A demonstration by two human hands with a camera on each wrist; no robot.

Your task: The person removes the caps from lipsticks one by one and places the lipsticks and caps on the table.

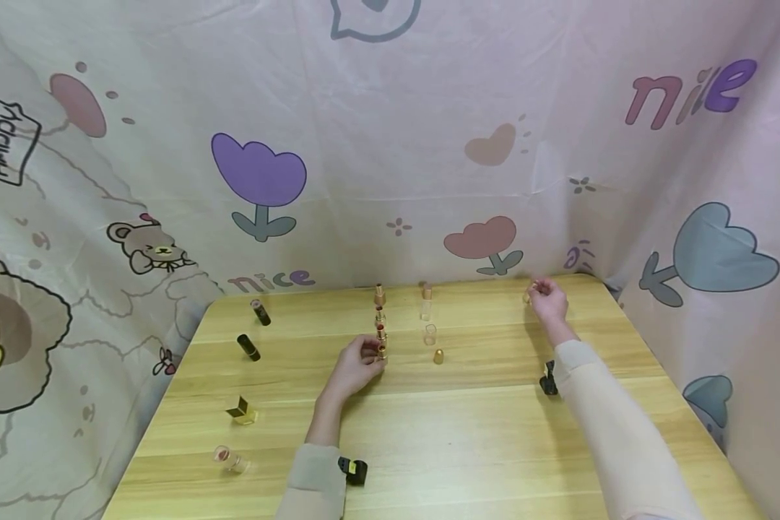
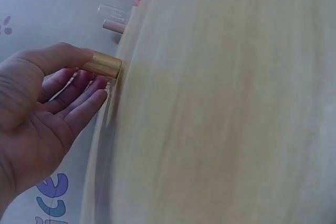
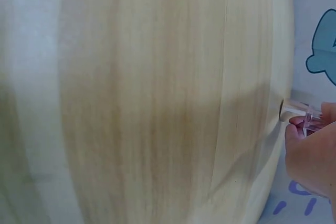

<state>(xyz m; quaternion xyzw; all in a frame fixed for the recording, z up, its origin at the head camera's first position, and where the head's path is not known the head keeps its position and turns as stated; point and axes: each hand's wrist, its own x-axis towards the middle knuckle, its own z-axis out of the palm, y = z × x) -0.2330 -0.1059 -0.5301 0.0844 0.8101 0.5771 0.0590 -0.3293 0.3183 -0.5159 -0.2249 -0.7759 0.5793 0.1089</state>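
Note:
My left hand [image 1: 356, 365] pinches a gold lipstick [image 2: 105, 65] between thumb and fingers, its base on the table. That lipstick is the nearest of a row of several uncapped lipsticks [image 1: 380, 331] running away from me. At the far right of the table, my right hand [image 1: 549, 300] holds a small clear-topped lipstick tube [image 3: 294, 110], its end at the tabletop; the fingers partly hide it. Between the hands stands a second row: a gold cap [image 1: 438, 357], a clear cap [image 1: 430, 334], and behind them a clear piece and a pinkish one.
Along the left side stand two black lipstick tubes [image 1: 248, 347], a black-and-gold square tube [image 1: 241, 412] and a clear tube [image 1: 230, 459]. A printed curtain [image 1: 377, 144] hangs behind the wooden table [image 1: 455, 440] and at its sides.

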